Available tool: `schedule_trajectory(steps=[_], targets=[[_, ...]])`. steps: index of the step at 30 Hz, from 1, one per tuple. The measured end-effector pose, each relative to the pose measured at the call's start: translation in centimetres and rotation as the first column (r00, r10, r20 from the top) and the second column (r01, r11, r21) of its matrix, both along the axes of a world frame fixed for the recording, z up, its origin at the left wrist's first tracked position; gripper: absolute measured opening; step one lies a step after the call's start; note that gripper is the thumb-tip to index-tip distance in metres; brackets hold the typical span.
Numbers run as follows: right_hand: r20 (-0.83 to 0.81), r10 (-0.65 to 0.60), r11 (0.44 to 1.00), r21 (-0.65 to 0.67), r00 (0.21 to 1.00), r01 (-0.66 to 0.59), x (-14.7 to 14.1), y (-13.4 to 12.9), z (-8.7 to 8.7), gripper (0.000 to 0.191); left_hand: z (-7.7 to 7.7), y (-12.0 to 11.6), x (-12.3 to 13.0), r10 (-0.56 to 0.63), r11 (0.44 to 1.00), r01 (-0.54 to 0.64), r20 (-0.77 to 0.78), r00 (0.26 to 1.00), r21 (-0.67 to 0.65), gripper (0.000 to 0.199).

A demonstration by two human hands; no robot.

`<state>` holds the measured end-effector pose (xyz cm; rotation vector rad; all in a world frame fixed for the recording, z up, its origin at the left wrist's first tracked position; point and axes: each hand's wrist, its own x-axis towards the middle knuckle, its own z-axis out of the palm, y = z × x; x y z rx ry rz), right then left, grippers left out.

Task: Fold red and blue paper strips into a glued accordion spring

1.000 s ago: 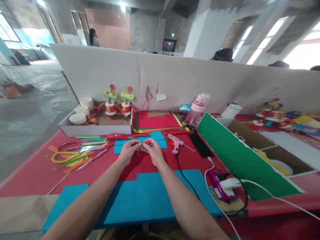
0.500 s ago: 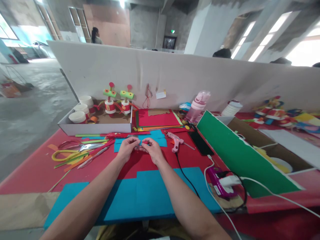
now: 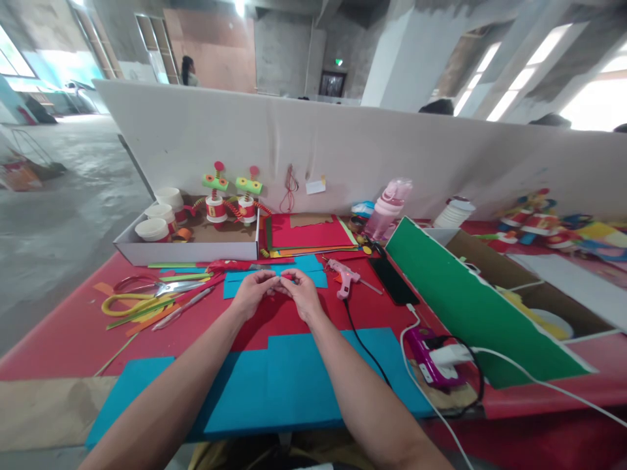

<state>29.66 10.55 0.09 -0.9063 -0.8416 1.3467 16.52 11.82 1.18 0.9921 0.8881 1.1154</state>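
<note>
In the middle of the table, my left hand [image 3: 251, 294] and my right hand [image 3: 304, 297] meet at the fingertips. A small red piece [image 3: 287, 277], perhaps paper, shows between my right thumb and forefinger. My left fingers are pinched together against it, and what they hold is hidden. Blue paper pieces [image 3: 313, 277] lie just beyond the hands. To the right of them rests a pink glue gun [image 3: 345, 274] with a black cord.
At left lie scissors [image 3: 183, 286] and paper strips [image 3: 169, 320]. Behind stands a white box [image 3: 191, 252] with paper cups and two cup figures [image 3: 215, 209]. A phone [image 3: 392, 281], purple power strip [image 3: 434, 365] and green-sided box [image 3: 470, 307] are at right. Blue sheets [image 3: 298, 385] line the front.
My left fingertips have closed in on my right ones, and less of the red piece shows. The things on the table have not moved.
</note>
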Motion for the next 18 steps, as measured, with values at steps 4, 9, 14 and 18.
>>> schedule_trajectory(steps=[4,9,14,18], targets=[[0.006,0.018,1.0,0.002,1.0,-0.018,0.01,-0.01,0.1,0.032,-0.41,0.06,0.0,-0.001,0.998,0.003,-0.036,0.999,0.057,0.031],[0.053,-0.032,0.999,0.015,0.998,0.031,0.01,0.02,0.06,0.031,-0.65,0.16,0.02,0.083,0.993,-0.079,-0.036,0.996,0.085,0.029],[0.141,-0.051,0.999,0.021,0.989,0.048,0.29,0.15,-0.15,0.028,-0.37,0.21,0.03,0.129,0.99,-0.125,-0.064,0.99,0.065,0.03],[0.048,-0.144,0.99,0.012,0.988,0.143,0.67,0.42,-0.18,0.03,0.03,0.32,-0.1,0.153,0.988,-0.153,0.015,0.988,-0.01,0.032]])
